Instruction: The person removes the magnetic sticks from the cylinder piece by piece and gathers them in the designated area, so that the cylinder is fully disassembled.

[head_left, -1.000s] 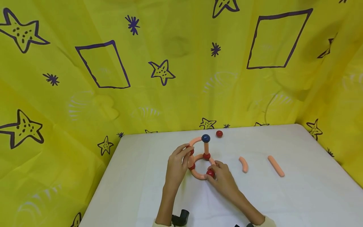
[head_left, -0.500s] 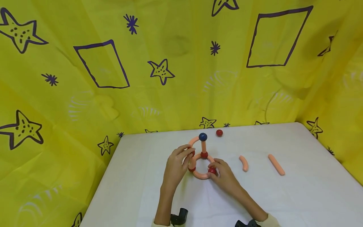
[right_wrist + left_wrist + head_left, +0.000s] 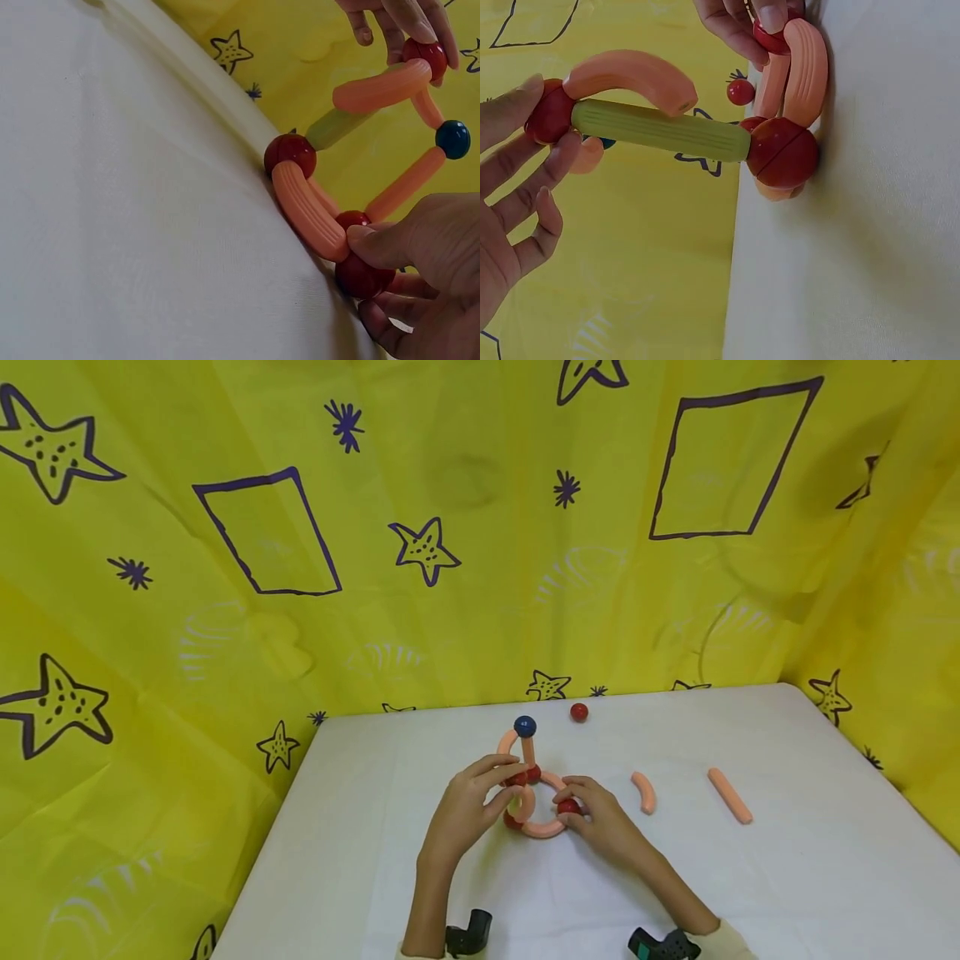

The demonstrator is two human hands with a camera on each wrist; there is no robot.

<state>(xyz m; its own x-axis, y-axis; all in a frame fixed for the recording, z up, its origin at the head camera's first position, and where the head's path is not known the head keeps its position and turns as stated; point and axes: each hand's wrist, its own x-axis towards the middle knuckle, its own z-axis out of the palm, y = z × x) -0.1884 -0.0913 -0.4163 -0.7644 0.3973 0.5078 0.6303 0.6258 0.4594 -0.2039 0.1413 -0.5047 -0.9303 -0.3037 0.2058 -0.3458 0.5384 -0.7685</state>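
Observation:
A magnetic-stick-style frame stands on the table, built of ribbed sticks and balls. Its base is a ring of curved orange sticks (image 3: 546, 829) joined by red balls. From the ring rise a green stick (image 3: 660, 131) topped by a red ball (image 3: 551, 112) and a straight orange stick (image 3: 405, 184) topped by a blue ball (image 3: 525, 727). My left hand (image 3: 467, 810) pinches the upper red ball. From that ball one curved orange stick (image 3: 382, 84) juts out with a free end; another reaches the blue ball. My right hand (image 3: 603, 818) grips a base red ball (image 3: 364, 276) low at the ring.
A loose red ball (image 3: 579, 712) lies near the back edge of the white table (image 3: 337, 827). To the right lie a short curved orange stick (image 3: 643, 792) and a straight orange stick (image 3: 730, 795). A yellow patterned curtain (image 3: 480, 627) encloses the back and sides.
Between both hands the frame has turned: the blue ball has shifted left, the right hand's ball slightly right. My left hand's ball has come a little nearer. The loose pieces stay put.

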